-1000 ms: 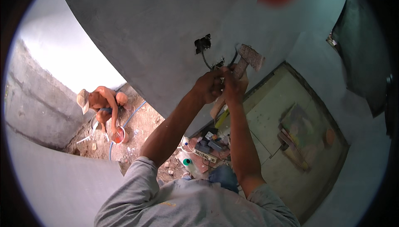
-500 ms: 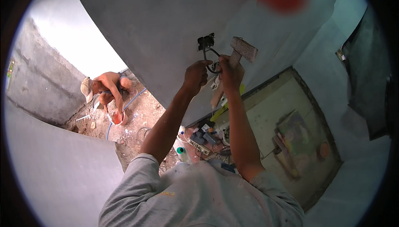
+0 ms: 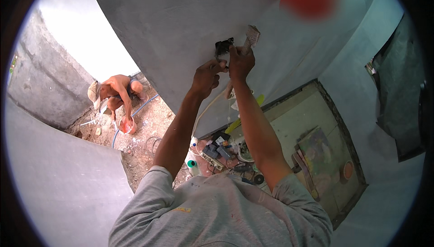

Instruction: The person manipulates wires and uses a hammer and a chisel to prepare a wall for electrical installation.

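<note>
My right hand [image 3: 242,62] is closed around a hammer [image 3: 253,35] whose pale, crusted head sticks up to the right of the fist. Its fingertips also reach to the lower right edge of a black-lined hole [image 3: 224,46] in the grey wall. A dark cable [image 3: 217,57] comes out of that hole and bends down. Just below, my left hand [image 3: 207,78] pinches the cable between thumb and forefinger. Both hands nearly touch, and the cable between them is mostly hidden.
Below lie a power strip [image 3: 211,160], dark chargers and a green-capped bottle [image 3: 193,164]. A white cord [image 3: 209,109] hangs along the wall. At left a co-worker [image 3: 120,91] crouches over an orange bucket [image 3: 127,125]. Boards [image 3: 316,145] lie on the tiled floor at right.
The cable's wide loop has gone, and both hands are closer together. My right hand has moved up toward the hole, and the hammer head has turned and shifted left.
</note>
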`<action>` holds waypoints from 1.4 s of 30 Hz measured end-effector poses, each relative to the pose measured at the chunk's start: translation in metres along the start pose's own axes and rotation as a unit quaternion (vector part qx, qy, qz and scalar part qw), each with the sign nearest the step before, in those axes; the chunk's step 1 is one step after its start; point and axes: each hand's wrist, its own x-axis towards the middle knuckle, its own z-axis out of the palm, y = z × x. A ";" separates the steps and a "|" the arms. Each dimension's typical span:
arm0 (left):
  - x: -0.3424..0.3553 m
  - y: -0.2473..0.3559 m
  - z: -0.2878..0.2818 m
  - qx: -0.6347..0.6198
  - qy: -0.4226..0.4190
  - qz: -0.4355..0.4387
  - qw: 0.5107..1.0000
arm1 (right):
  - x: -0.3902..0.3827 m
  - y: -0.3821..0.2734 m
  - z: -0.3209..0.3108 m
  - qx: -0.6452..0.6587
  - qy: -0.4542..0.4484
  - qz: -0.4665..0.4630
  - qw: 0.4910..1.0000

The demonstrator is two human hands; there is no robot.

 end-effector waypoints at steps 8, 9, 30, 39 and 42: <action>0.020 -0.033 0.006 -0.162 0.001 -0.037 0.986 | 0.013 -0.009 -0.009 -0.068 -0.077 -0.033 0.994; 0.020 -0.036 0.005 -0.196 -0.010 -0.042 0.980 | 0.013 -0.013 -0.012 -0.114 -0.083 -0.059 0.988; 0.049 -0.028 0.018 -0.134 0.070 -0.042 0.988 | 0.027 -0.022 -0.039 0.213 -0.201 0.269 0.918; 0.062 -0.031 -0.005 0.444 0.099 0.353 0.817 | 0.021 -0.003 -0.012 0.060 -0.195 0.005 0.979; 0.050 -0.021 0.007 0.326 0.126 0.200 0.915 | 0.020 0.014 0.002 0.021 -0.136 0.056 0.989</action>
